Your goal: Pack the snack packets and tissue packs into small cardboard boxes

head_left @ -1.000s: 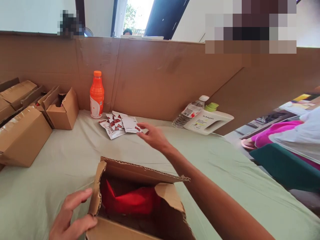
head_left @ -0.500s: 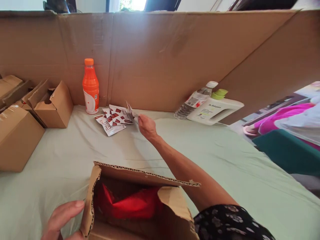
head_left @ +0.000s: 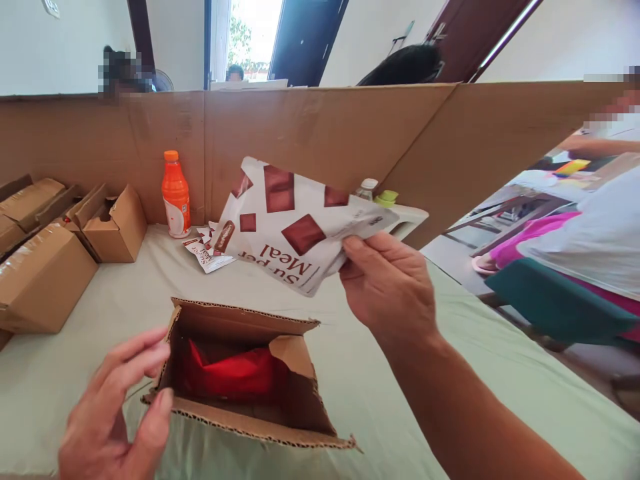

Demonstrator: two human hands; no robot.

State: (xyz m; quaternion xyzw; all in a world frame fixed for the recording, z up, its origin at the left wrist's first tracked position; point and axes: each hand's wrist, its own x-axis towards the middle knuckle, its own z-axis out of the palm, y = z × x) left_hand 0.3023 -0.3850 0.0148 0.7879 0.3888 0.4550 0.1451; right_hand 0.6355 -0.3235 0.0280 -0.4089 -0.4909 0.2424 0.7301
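Observation:
Between the thumb and fingers of my right hand [head_left: 393, 283] is a white pouch [head_left: 273, 230] with dark red squares and "Super Meal" lettering. It is raised above the table, beyond an open cardboard box [head_left: 240, 417]. A shiny red packet [head_left: 235, 373] lies inside the box. My left hand [head_left: 117, 400] has its fingertips and thumb on the box's left edge, in a loose grip. Similar pouches [head_left: 213, 257] lie on the table behind, partly covered by the held one.
An orange bottle [head_left: 175, 193] stands by the cardboard partition [head_left: 280, 120]. Several cardboard boxes [head_left: 47, 277] are at left. A clear bottle [head_left: 367, 188] and a white jug [head_left: 413, 220] with a green cap are partly hidden behind the pouch. Another person [head_left: 575, 247] sits at right.
My right hand has lifted the pouch from beside the pile and brought it nearer, so its printed side shows. My view has tilted up. My left hand stays at the box's left edge.

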